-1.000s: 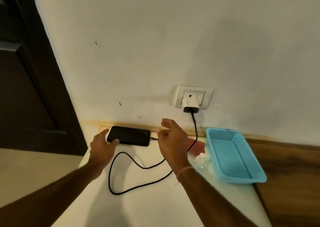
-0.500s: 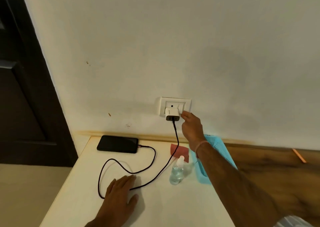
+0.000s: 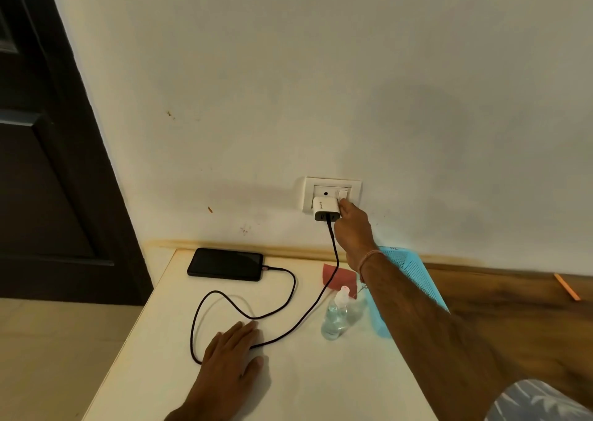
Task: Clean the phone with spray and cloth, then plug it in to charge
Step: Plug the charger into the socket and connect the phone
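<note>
Pale, scuffed wall fills most of the frame, with a dark door (image 3: 48, 164) along the left edge and a white table (image 3: 288, 382) spreading across the lower middle. A white socket plate (image 3: 309, 187) sits on the wall just right of centre, with a white charger (image 3: 324, 208) plugged into it. The right hand (image 3: 353, 231) reaches up from the lower right, one fingertip (image 3: 342, 202) touching the switch (image 3: 343, 193) on the plate beside the charger; the other fingers are curled loosely and grasp nothing. A thin band circles that wrist.

From the charger a black cable (image 3: 288, 292) drops to the table, loops across it and runs into the right end of the phone (image 3: 225, 264), which lies flat with its dark screen up at the table's far left edge, near the wall. The left hand (image 3: 229, 356) rests palm down and spread flat on the table at lower centre, touching the cable's loop and gripping nothing.

A small clear spray bottle (image 3: 335, 314) stands upright right of the cable. Behind it lies a red cloth (image 3: 343, 278), crossed by the cable. A light blue perforated basket (image 3: 414, 273) sits at the table's right side, partly hidden by the right forearm.
</note>
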